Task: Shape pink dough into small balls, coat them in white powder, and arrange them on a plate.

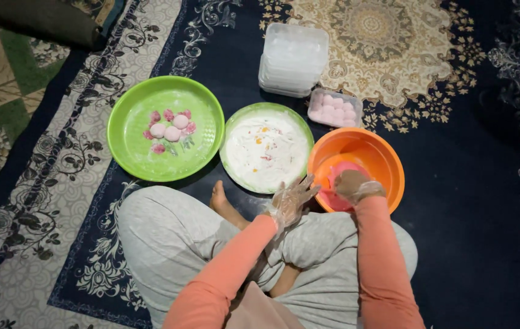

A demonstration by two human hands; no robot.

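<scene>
Three pale balls (169,128) done on green tray (127,146); pink dough (340,173) left in orange bowl (388,159). Right hand (351,184) curled into dough there; left hand (290,198) beside bowl, fingers spread, empty.

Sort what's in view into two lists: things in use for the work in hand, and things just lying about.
In use:
right hand in the orange bowl, on pink dough
left hand, gloved, by the floured green plate
green tray with pale balls
filled clear box
stack of clear boxes

Lying about:
dark roll at the rug's corner
</scene>
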